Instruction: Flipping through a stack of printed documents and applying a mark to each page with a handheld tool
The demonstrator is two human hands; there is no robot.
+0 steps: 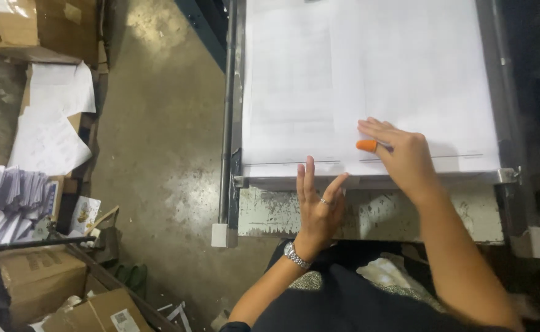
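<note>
A tall stack of white paper sheets (368, 80) lies on a metal machine table (368, 212). My right hand (399, 154) rests flat on the top sheets near the front edge, with an orange rubber tip (366, 146) on the thumb. My left hand (318, 206) is held upright against the stack's front edge, fingers straight and apart. It wears a ring, and a metal watch (296, 255) sits on the wrist. Neither hand grips anything.
A metal bar (227, 123) runs along the table's left side. On the concrete floor (159, 135) to the left are cardboard boxes (36, 280), loose white sheets (51, 123) and stacked printed papers (8, 190). A dark machine side (534, 92) stands at right.
</note>
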